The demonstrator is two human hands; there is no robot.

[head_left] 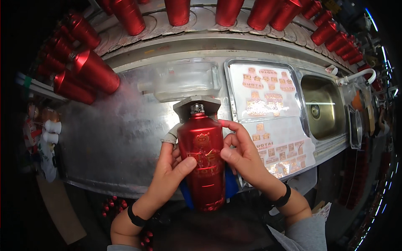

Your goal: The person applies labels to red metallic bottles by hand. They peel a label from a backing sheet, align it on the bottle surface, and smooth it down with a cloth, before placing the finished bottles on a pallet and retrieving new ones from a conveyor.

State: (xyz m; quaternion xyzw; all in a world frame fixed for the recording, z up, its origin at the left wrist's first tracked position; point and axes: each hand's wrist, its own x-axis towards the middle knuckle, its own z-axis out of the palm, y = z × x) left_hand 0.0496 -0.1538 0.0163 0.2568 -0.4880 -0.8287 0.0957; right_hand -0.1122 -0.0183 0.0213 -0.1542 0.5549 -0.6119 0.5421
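Note:
A glossy red bottle [205, 184] with gold lettering and a gold emblem lies in front of me, its threaded neck pointing away. My left hand [169, 167] closes on its left side, thumb across the front by the lettering. A whitish wrap covers one of that hand's fingers. My right hand [243, 152] grips the right side, its thumb at the lettering's edge and its index finger near the shoulder. Behind the neck is a grey angular rest [211, 102]. Blue material [231, 184] shows below the bottle.
To the right, sheets of gold decals [268, 90] lie wet in a metal tray [229, 81], beside a sink [324, 113] with a white tap [364, 74]. A clear glass bottle [184, 79] lies beyond my hands. Red bottles [178, 12] line a conveyor [155, 27]; others [96, 71] stand left.

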